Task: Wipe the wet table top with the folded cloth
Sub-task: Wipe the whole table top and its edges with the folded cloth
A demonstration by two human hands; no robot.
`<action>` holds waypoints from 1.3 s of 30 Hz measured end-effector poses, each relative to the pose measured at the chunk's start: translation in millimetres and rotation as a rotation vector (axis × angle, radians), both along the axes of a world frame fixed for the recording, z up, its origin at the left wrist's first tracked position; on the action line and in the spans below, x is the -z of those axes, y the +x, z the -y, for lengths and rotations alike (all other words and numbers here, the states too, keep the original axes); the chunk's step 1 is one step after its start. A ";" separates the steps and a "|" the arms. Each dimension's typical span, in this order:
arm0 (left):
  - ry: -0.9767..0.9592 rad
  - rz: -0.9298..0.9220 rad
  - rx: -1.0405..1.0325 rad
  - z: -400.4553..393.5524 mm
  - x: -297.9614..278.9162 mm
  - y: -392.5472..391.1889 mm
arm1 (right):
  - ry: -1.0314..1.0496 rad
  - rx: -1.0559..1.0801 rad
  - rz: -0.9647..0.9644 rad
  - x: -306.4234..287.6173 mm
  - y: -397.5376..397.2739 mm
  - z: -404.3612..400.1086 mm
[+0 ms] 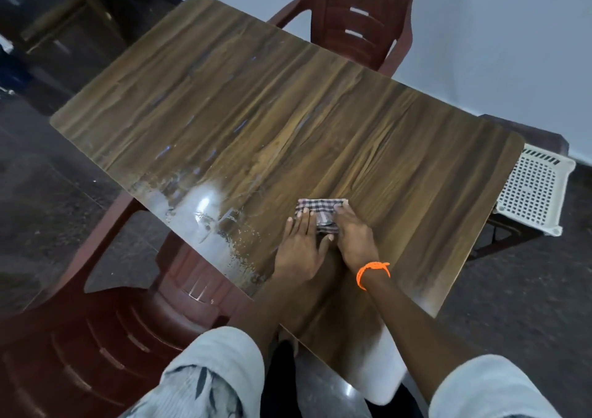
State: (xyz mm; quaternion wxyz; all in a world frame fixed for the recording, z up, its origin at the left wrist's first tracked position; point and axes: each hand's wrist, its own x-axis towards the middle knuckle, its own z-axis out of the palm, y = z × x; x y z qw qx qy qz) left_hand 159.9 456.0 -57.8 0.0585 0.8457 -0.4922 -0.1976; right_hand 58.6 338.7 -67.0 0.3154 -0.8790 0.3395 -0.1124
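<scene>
A checked folded cloth (320, 210) lies flat on the brown wood-grain table top (256, 107), near its front edge. My left hand (299, 248) presses on the cloth's left side with fingers spread flat. Over the cloth's right side rests my right hand (354, 233), which wears an orange wristband. Both palms push the cloth down against the table. Water film and droplets (205, 212) shine on the table to the left of the cloth, and faint wet streaks run further back.
A maroon plastic chair (362, 17) stands behind the table's far edge and another maroon chair (105, 337) sits at the front left. At the table's right end stands a white perforated plastic stool (535, 190). Dark floor surrounds the table.
</scene>
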 end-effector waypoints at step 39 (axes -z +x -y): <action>-0.072 -0.020 0.013 -181.6 12.5 -64.9 | -0.014 -0.069 -0.023 -10.0 -58.0 -153.5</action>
